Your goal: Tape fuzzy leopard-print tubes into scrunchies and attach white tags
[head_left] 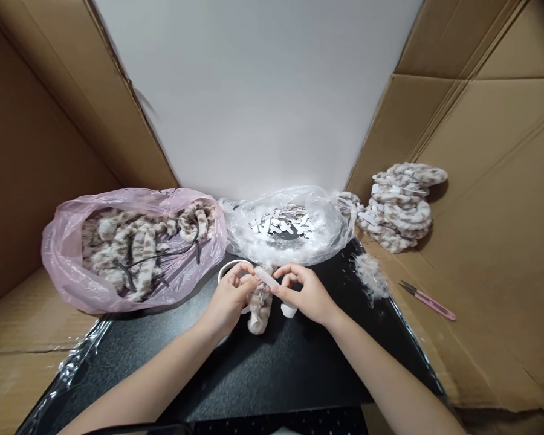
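Marks, small and dark, showed in the head view on the upper rim of the translucent pink plastic bag (57, 260); too small to read. Any print on the narrow white strip with rounded ends (267, 278) could not be made out either.

The strip lay between the two hands, above the black speckled tabletop (185, 380). Left hand (230, 296): thumb and fingers pinched at the strip's left end. Right hand (307, 294): thumb and fingertips closed on its right end. Directly below and behind it was a fluffy brown-and-white plush piece (259, 311), its upper part partly covered by strip and fingers; whether strip and plush touched could not be told.

Partly hidden: a round white rim (224, 270) behind the left hand, and a small white object (289, 310) under the right, identity unclear. A dark curved object (138, 429) was cut off by the bottom edge.

Surroundings: the pink bag, at left, held brown-and-white plush lengths (142, 254) with a thin black cord (163, 254) across them. Just beyond the hands, a clear plastic bag (240, 241) held many loose white strips (276, 225). At right, a heap of brown-and-white plush (401, 208) rested against tan cardboard (489, 241); a loose tuft of pale fluff (372, 277) lay near the table's right edge, and pink-handled metal snips (428, 300) lay on the cardboard farther right.
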### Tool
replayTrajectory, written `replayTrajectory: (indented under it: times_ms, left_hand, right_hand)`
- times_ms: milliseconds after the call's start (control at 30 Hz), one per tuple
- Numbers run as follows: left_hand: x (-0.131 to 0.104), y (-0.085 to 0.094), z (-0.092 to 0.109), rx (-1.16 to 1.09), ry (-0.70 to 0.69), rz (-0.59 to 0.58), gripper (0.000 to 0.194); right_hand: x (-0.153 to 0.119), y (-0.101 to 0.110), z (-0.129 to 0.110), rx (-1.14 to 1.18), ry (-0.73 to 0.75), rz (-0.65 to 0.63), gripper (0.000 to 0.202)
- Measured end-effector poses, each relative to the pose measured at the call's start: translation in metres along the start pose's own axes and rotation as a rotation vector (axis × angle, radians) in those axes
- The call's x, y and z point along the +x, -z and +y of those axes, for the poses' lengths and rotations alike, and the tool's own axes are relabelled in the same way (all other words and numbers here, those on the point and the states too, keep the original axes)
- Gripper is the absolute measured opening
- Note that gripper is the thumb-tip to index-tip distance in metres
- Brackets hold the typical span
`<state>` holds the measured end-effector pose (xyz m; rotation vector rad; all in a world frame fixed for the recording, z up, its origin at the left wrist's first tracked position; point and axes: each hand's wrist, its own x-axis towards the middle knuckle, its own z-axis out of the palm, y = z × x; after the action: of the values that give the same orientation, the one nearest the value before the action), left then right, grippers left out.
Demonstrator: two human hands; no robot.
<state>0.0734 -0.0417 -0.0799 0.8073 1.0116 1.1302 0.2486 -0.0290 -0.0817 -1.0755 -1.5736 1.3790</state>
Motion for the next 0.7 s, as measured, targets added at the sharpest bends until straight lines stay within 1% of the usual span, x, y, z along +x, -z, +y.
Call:
replayTrajectory:
  times_ms: [100, 167, 300, 433, 533, 700]
  left_hand:
    - [-0.003, 0.001, -0.003, 0.06, -0.022, 0.009, 0.037]
    - [-0.004, 0.001, -0.005, 0.09, -0.043, 0.023, 0.034]
    - [-0.005, 0.001, -0.009, 0.112, -0.073, 0.044, 0.031]
    - [-0.006, 0.004, -0.014, 0.132, -0.126, 0.028, 0.028]
    - [-0.006, 0.005, -0.016, 0.156, -0.186, 0.01, 0.027]
    - [-0.009, 0.002, -0.014, 0.237, -0.178, 0.046, 0.028]
  right_hand:
    - [-0.001, -0.006, 0.002, -0.064, 0.018, 0.09, 0.022]
    - [-0.003, -0.008, 0.003, -0.076, 0.054, 0.117, 0.022]
    - [-0.005, -0.011, 0.003, -0.034, 0.063, 0.091, 0.023]
    - [-0.007, -0.015, 0.006, -0.003, 0.064, 0.16, 0.023]
    - [-0.007, -0.015, 0.008, 0.006, 0.061, 0.173, 0.024]
    - [-0.006, -0.014, 0.01, -0.006, 0.053, 0.153, 0.026]
